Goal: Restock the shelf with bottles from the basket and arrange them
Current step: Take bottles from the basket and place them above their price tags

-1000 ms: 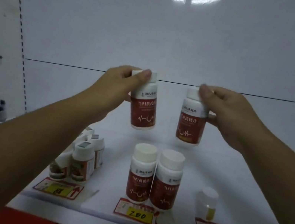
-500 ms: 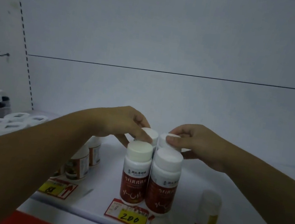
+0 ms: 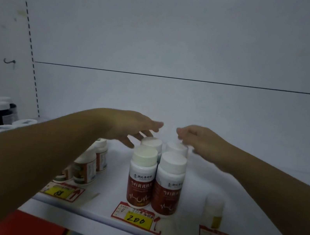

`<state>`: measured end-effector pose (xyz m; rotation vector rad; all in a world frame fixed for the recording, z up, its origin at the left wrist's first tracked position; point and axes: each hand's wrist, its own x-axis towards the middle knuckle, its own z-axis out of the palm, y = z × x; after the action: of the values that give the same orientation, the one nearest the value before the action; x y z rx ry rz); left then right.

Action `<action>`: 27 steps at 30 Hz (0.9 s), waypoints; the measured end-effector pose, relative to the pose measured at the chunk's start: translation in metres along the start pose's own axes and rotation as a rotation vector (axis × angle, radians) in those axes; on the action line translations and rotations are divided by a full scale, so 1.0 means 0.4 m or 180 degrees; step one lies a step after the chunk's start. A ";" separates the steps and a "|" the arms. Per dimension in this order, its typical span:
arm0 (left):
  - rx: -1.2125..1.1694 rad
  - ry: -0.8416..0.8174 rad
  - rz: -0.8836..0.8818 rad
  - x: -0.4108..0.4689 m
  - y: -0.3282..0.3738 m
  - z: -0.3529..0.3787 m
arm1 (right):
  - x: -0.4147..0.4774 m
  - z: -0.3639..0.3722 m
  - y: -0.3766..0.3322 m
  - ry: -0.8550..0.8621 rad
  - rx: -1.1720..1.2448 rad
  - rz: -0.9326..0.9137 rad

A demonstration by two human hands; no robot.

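**Rear pair released: second row in place**

Half a second ago I gripped two red-labelled bottles by their caps. Now my left hand (image 3: 132,126) is off its bottle, fingers straight, holding nothing. My right hand (image 3: 203,144) hovers, blurred, with fingers loosely curled and also empty. The front left bottle (image 3: 141,176) and front right bottle (image 3: 168,185) stand just behind the "200" price tag (image 3: 136,217). The rear left bottle (image 3: 152,142) and rear right bottle (image 3: 176,147) stand upright farther behind the tag. I judge this placement complete: the shelf (image 3: 113,188) carries a two-by-two block. The basket is out of view.
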<state>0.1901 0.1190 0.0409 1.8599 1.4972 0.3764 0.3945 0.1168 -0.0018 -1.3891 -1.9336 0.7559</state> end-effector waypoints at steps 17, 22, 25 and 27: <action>0.1493 0.1316 0.1324 -0.284 0.062 0.047 | -0.317 0.019 -0.153 0.0908 -0.2704 -0.0809; 0.1157 0.1382 0.2005 -0.405 -0.017 0.238 | -0.544 0.129 -0.095 0.1437 -0.2776 -0.1768; 0.1115 0.0880 0.1969 -0.428 -0.081 0.359 | -0.664 0.182 -0.020 0.0873 -0.3192 -0.1702; 0.1201 0.0412 0.1691 -0.420 -0.131 0.425 | -0.722 0.210 0.043 0.0047 -0.3401 -0.1116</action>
<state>0.2090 -0.0923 -0.0808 2.5834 1.1914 0.4906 0.4105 -0.1619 -0.1146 -1.4786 -2.5900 -0.5631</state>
